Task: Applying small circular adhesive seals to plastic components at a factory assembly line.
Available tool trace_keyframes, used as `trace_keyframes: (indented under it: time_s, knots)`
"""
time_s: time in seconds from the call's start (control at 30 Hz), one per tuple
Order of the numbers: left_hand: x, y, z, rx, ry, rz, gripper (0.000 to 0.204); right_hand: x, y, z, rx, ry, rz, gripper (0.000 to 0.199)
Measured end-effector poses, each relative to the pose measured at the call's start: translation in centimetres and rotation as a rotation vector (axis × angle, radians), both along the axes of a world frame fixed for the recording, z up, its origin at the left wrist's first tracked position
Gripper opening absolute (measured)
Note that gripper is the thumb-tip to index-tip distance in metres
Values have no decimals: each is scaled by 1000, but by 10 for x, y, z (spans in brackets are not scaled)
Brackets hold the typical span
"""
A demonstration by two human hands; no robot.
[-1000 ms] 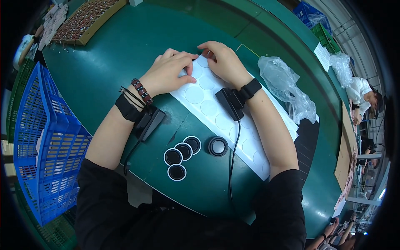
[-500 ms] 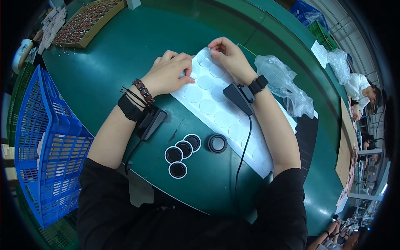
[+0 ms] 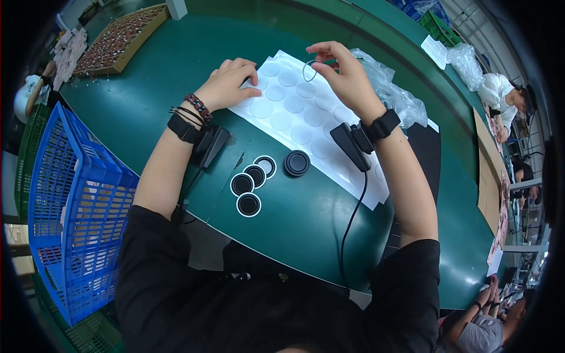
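Observation:
A white sheet [image 3: 306,117] of round peel-off stickers lies on the green table [image 3: 147,76]. My left hand [image 3: 229,82] presses flat on the sheet's far left corner. My right hand [image 3: 344,73] is raised above the sheet and pinches a thin clear ring sticker [image 3: 309,70] between its fingertips. Both wrists wear black bands with small black devices. Three black discs with white rims [image 3: 250,182] and one plain black round cap [image 3: 296,163] sit near the table's front edge.
A blue plastic crate [image 3: 65,212] stands at my left. A brown tray [image 3: 120,38] filled with small parts is at the far left. Crumpled clear plastic bags [image 3: 394,94] lie right of the sheet. Another person in white [image 3: 500,94] sits at the far right.
My right hand has lifted off the sheet and moved away from me, peeling up a clear ring sticker. My left hand stays pressed on the sheet's corner.

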State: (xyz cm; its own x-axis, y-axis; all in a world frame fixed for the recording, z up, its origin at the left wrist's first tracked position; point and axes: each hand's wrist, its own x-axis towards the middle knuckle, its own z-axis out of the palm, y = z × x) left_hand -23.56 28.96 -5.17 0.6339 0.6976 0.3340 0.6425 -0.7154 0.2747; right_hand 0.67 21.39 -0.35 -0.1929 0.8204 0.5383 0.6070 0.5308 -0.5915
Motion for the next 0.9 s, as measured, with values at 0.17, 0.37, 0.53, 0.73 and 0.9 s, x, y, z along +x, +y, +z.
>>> trace_keyframes:
  time_s: [0.17,0.37,0.53,0.73,0.9]
  knots:
    - [14,-86,61,-4,-352,-42,14,25,-52,14,-6,-69,-132,12]
    - [60,-160,40,43,29,-148,14,32,-127,33,130,-162,-8,13]
    - [82,-169,27,-10,64,-249,17,51,-211,36,-69,-97,39,15]
    - [93,-176,25,63,89,-223,14,83,-271,25,-273,-54,25,14]
    - [111,-182,30,215,127,-350,11,112,-299,12,-285,-57,-73,13]
